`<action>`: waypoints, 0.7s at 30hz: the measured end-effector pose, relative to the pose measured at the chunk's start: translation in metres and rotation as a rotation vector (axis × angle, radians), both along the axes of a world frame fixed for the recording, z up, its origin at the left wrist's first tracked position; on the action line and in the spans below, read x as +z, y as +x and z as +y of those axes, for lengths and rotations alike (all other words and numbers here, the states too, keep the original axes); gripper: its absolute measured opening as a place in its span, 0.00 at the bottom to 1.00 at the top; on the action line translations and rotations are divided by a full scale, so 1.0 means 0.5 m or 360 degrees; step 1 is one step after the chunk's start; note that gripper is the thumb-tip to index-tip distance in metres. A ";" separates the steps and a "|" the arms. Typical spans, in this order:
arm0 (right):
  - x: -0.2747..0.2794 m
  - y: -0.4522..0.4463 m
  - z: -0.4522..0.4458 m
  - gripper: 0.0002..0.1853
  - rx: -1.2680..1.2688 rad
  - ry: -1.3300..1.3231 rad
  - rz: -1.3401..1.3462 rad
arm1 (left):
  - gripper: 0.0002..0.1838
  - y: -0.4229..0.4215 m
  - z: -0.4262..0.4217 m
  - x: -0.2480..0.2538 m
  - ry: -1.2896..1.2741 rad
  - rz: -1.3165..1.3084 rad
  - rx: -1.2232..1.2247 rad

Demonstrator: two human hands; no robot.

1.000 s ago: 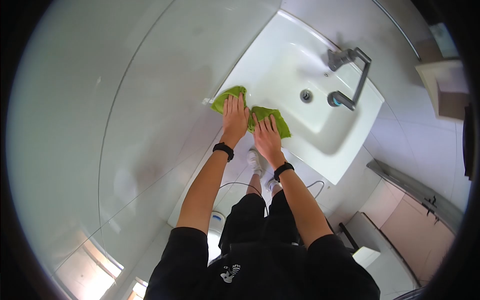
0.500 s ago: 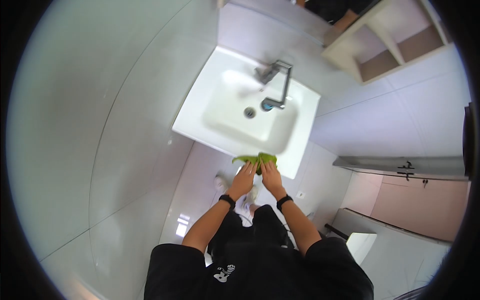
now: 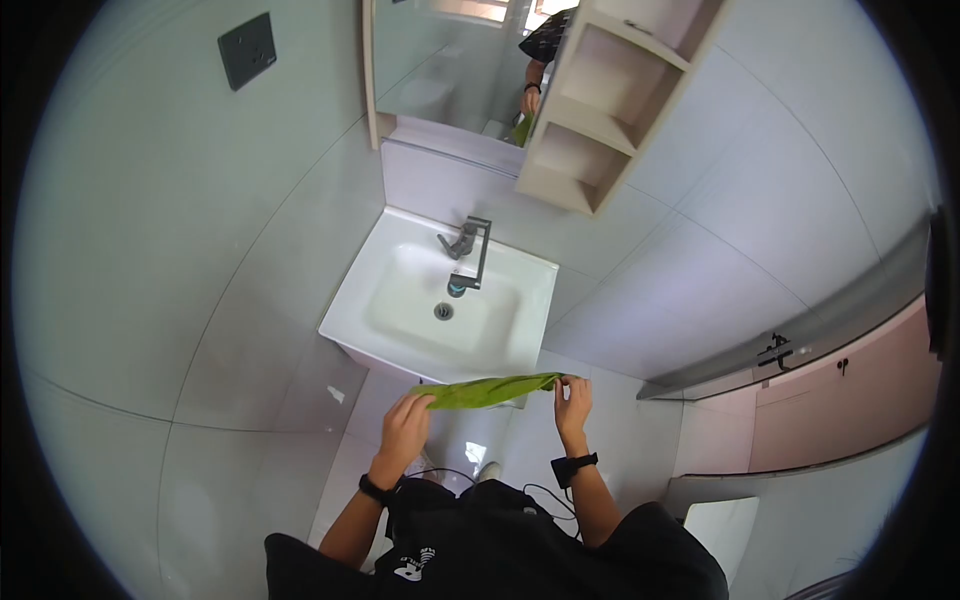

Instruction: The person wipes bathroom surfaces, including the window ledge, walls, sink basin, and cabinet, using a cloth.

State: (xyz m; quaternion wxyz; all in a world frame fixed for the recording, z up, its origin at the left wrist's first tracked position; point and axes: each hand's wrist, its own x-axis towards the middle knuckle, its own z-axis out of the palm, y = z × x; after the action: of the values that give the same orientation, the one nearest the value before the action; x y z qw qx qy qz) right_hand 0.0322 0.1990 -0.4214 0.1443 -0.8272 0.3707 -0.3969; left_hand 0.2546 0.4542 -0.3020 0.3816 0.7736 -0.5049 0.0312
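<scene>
A green cloth (image 3: pixel 485 391) is stretched lengthwise between my two hands, just in front of the sink's near edge. My left hand (image 3: pixel 404 430) pinches its left end. The right end is held between the fingers of my right hand (image 3: pixel 572 408). Beyond the cloth is the white sink (image 3: pixel 400 340), with a grey faucet (image 3: pixel 484 255) at its back and a drain (image 3: pixel 444 312) in the basin.
A mirror cabinet (image 3: pixel 450 75) with open shelves (image 3: pixel 590 120) hangs above the sink. A dark wall socket (image 3: pixel 247 51) sits on the left wall. On the right is a ledge with a black fixture (image 3: pixel 775 350). Cables (image 3: pixel 550 492) hang near my body.
My hands have moved apart, and the bunched cloth is now drawn out into a long strip. The view has tilted up, showing more of the mirror and shelves.
</scene>
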 end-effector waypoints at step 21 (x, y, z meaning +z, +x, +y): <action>0.116 -0.717 -0.033 0.09 -0.0033 0.0067 -0.0347 | 0.10 -0.607 -0.247 0.278 -0.0477 -0.0224 -0.0154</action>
State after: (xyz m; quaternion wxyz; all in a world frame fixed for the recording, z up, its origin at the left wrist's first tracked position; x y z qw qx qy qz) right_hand -0.3264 0.1823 -0.3635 0.1970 -0.7721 0.3696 -0.4781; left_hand -0.0490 0.3308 -0.1629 0.4576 0.6787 -0.5567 0.1418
